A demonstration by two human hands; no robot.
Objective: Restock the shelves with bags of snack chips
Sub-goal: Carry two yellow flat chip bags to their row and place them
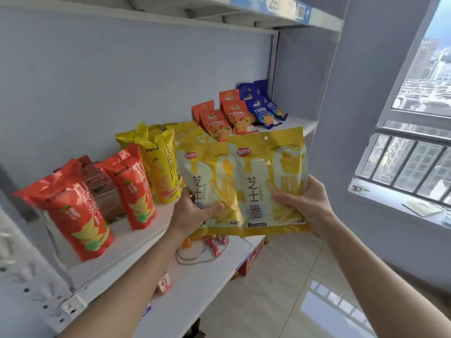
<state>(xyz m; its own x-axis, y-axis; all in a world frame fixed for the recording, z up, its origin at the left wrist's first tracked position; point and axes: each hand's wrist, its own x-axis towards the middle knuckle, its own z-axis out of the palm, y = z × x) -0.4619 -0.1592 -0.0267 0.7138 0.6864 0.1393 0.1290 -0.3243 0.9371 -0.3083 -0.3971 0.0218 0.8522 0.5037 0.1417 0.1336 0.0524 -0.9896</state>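
Note:
I hold two yellow-and-white bags of cheese fry snacks upright in front of the white shelf (136,237). My left hand (192,213) grips the lower edge of the left bag (207,176). My right hand (305,203) grips the lower right of the right bag (271,172), which overlaps the left one. Both bags hover just in front of the shelf's front edge. Behind them on the shelf lie more yellow bags of the same kind (188,132), partly hidden.
On the shelf stand red chip bags (73,211), a brown bag (102,191), tall yellow bags (163,167), small orange packs (227,115) and blue packs (263,106). A lower shelf (207,272) holds small items and a cord. A window (415,147) is on the right.

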